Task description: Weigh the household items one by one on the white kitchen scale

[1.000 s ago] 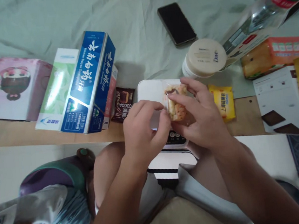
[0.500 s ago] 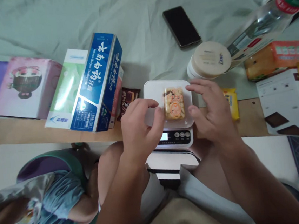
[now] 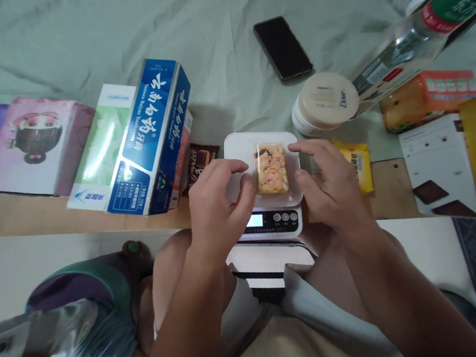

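While the wrapped snack [image 3: 271,169] lies near the middle of the platform [image 3: 238,144] of the scale [image 3: 276,221], presumably for steady support, I have left hand [image 3: 219,203] and right hand [image 3: 331,183] flanking it, empty, half curled; whether either touches the platform, I cannot tell.

Lt gry shorts [image 3: 244,310] w/ beige top [image 3: 275,351], bare forearms [image 3: 184,318]

Two bare hands [image 3: 219,203] [image 3: 333,186], one scale [image 3: 240,146], three small packets [image 3: 271,172] [image 3: 201,160] [image 3: 360,161] across the middle.
One phone [image 3: 284,48] and one jar [image 3: 326,102] are right of centre, at least three boxes [image 3: 147,136] [image 3: 100,147] [image 3: 39,147] at left.
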`<action>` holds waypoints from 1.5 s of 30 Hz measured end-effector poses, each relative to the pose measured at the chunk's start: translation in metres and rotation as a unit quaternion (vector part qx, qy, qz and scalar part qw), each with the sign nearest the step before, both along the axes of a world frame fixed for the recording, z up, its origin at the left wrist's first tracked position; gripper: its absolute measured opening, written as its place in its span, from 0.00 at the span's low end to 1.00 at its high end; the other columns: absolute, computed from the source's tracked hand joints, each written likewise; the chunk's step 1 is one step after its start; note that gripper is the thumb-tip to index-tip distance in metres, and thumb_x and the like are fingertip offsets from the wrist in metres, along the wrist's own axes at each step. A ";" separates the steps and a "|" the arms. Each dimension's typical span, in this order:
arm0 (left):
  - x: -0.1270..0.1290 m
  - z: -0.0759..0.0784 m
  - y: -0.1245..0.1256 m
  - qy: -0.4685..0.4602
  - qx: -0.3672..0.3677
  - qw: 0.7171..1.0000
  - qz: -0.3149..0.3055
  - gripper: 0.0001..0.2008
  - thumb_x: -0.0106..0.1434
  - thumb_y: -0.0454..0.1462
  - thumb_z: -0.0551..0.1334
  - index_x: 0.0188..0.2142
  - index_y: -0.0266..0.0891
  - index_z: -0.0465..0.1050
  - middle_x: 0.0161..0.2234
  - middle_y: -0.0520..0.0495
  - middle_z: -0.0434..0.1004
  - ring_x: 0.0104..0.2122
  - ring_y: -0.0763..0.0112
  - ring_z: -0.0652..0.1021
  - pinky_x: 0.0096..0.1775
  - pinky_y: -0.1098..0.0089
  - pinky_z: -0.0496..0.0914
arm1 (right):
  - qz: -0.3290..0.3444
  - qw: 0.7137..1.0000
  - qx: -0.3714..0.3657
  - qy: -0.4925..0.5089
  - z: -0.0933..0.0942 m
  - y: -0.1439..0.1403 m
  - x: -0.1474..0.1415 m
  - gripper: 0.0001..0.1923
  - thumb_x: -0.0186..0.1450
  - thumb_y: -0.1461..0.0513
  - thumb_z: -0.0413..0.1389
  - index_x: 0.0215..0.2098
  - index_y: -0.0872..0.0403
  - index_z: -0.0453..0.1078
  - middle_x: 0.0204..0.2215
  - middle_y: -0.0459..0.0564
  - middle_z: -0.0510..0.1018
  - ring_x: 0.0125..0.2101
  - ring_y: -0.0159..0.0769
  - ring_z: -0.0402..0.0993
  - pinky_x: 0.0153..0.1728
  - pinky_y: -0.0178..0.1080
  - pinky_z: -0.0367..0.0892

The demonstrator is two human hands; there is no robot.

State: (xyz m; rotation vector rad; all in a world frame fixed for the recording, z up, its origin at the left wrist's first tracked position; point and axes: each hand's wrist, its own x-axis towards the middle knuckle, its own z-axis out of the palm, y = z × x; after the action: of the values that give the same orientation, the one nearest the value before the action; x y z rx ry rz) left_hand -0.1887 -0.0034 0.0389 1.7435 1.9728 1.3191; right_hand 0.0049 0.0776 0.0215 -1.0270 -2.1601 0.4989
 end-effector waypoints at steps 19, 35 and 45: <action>-0.003 0.003 0.001 0.040 -0.004 0.998 -0.052 0.06 0.71 0.35 0.62 0.41 0.37 0.78 0.38 0.46 0.86 0.40 0.64 0.83 0.45 0.64 0.76 | -0.018 1.000 -0.008 -0.013 -0.001 -0.002 -0.011 0.18 0.65 0.61 0.56 0.52 0.49 0.76 0.43 0.52 0.87 0.48 0.46 0.83 0.52 0.51 0.72; -0.001 0.006 -0.012 -0.025 0.015 0.994 0.109 0.16 0.69 0.41 0.62 0.53 0.38 0.77 0.54 0.37 0.83 0.56 0.57 0.83 0.60 0.58 0.78 | 0.092 0.990 0.005 -0.106 0.022 -0.027 -0.055 0.23 0.74 0.58 0.50 0.65 0.48 0.73 0.59 0.49 0.84 0.68 0.51 0.72 0.60 0.54 0.58; -0.004 0.018 -0.026 -0.053 0.006 0.992 0.115 0.16 0.71 0.41 0.60 0.55 0.37 0.75 0.61 0.33 0.80 0.66 0.50 0.78 0.66 0.50 0.73 | 0.138 0.965 -0.053 -0.218 0.022 -0.032 -0.092 0.22 0.76 0.58 0.50 0.66 0.43 0.71 0.61 0.51 0.83 0.75 0.56 0.61 0.66 0.68 0.48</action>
State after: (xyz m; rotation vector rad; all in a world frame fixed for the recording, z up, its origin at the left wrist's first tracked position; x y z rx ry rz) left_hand -0.1923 -0.0298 0.0569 1.4512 2.1583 1.4633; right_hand -0.0868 0.0453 0.0438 -0.9632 -2.7181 0.5631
